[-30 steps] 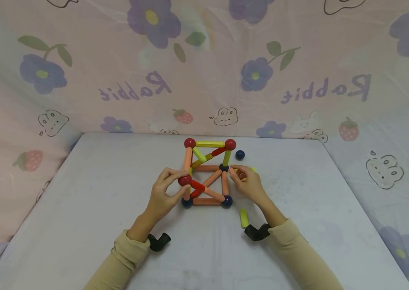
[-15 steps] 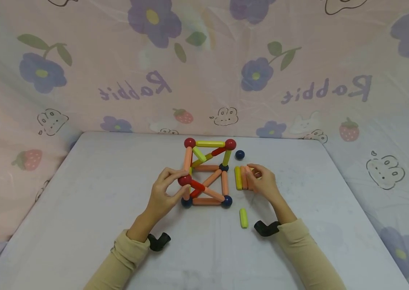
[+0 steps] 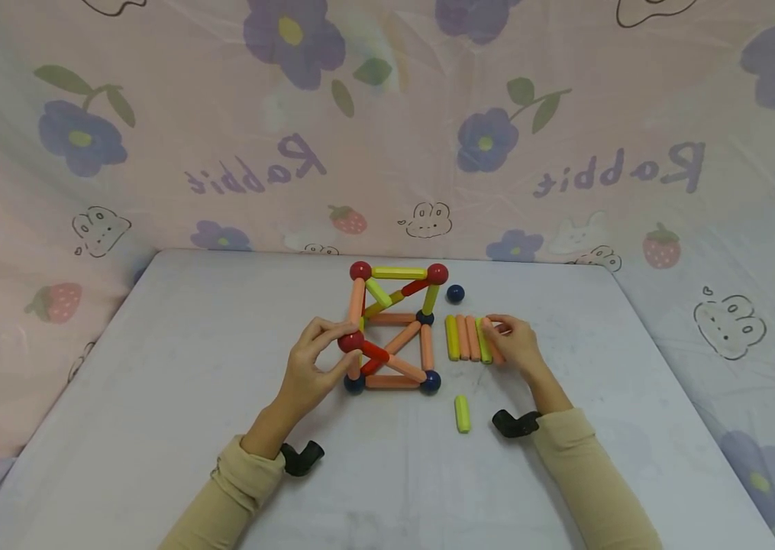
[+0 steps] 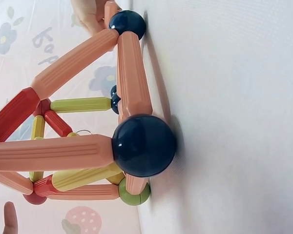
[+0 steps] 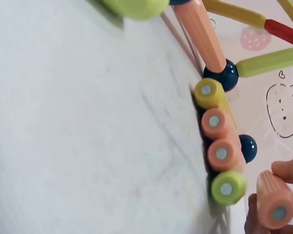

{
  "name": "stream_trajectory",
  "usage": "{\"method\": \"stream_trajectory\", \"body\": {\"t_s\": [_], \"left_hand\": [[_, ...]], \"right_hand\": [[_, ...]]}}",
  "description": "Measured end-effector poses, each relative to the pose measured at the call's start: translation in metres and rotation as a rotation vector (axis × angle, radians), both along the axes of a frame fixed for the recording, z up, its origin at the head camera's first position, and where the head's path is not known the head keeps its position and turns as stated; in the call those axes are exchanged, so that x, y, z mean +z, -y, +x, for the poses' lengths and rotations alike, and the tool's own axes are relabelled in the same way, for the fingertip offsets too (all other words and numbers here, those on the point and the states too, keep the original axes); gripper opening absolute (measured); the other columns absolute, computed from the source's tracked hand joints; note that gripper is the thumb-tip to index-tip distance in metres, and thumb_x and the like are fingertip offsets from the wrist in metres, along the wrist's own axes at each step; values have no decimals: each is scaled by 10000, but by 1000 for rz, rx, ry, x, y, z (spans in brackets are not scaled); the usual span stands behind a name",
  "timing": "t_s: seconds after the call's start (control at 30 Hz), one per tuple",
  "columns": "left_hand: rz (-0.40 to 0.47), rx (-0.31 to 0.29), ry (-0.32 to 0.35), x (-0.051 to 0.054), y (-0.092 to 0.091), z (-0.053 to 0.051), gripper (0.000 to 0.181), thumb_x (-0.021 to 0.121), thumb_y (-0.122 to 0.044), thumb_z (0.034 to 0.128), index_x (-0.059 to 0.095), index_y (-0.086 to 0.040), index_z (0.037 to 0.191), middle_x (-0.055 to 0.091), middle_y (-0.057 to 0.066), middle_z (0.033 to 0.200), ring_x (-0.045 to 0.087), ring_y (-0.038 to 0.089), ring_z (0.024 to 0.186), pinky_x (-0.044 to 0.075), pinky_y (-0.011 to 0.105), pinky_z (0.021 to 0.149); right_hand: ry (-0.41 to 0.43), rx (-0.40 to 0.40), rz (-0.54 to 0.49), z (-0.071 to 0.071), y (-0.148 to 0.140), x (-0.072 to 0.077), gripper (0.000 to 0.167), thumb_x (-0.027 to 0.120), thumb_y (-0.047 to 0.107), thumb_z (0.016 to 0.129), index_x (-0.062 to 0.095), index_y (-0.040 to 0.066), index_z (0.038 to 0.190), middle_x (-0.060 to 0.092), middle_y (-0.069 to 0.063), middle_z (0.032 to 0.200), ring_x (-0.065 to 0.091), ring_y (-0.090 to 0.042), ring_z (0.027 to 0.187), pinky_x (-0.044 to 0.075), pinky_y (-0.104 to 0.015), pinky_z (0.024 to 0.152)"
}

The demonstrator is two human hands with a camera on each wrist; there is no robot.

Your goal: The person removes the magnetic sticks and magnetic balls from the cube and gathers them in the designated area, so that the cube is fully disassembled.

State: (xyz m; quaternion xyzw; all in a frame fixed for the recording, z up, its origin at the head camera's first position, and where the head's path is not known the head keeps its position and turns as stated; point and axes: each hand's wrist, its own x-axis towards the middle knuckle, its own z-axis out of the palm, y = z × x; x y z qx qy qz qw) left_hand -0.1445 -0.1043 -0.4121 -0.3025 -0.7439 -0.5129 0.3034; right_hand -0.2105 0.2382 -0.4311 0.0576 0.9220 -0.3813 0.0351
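A frame of rods and balls stands mid-table, with red balls on top and a dark blue ball (image 3: 431, 381) at its near right corner. My left hand (image 3: 311, 367) pinches the near red ball (image 3: 350, 341) between thumb and fingers. To the right of the frame, my right hand (image 3: 516, 347) pinches an orange rod (image 5: 276, 202) at the end of a row; the right wrist view shows it apart from the green rod (image 5: 228, 187). Also in that row are a yellow rod (image 3: 452, 338) and two orange rods (image 5: 215, 123).
A loose blue ball (image 3: 455, 293) lies behind the row of rods. One loose green rod (image 3: 462, 414) lies nearer the front on the white table (image 3: 174, 367). A patterned cloth (image 3: 387, 137) hangs behind and at both sides.
My right hand has moved right, away from the frame and along the row, uncovering the rods; it now holds the orange one at the end. My left hand has stayed on the red ball.
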Motion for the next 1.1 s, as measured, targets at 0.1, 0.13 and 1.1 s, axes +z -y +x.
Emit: {"method": "stream_trajectory", "body": {"t_s": [0.1, 0.13, 1.1], "left_hand": [[0, 1, 0, 1, 0, 0, 426, 760, 126, 699, 679, 31, 1106, 594, 163, 958, 567, 133, 949, 430, 59, 937], [0, 1, 0, 1, 0, 1, 427, 762, 126, 697, 680, 31, 1106, 594, 164, 957, 567, 133, 949, 430, 60, 938], [2, -3, 23, 0, 0, 1, 444, 769, 118, 697, 679, 23, 1121, 591, 159, 952, 567, 129, 949, 434, 73, 946]], "right_hand": [[13, -19, 15, -4, -4, -2, 447, 539, 286, 978, 551, -12, 1311, 598, -263, 1106, 570, -284, 924, 422, -193, 632], [13, -23, 22, -6, -5, -3, 444, 539, 281, 977, 553, -16, 1307, 601, -265, 1100, 570, -281, 916, 418, -193, 633], [95, -5, 45, -15, -15, -3, 488, 579, 268, 954, 526, -53, 1318, 603, -274, 1135, 605, -206, 841, 450, -177, 610]]}}
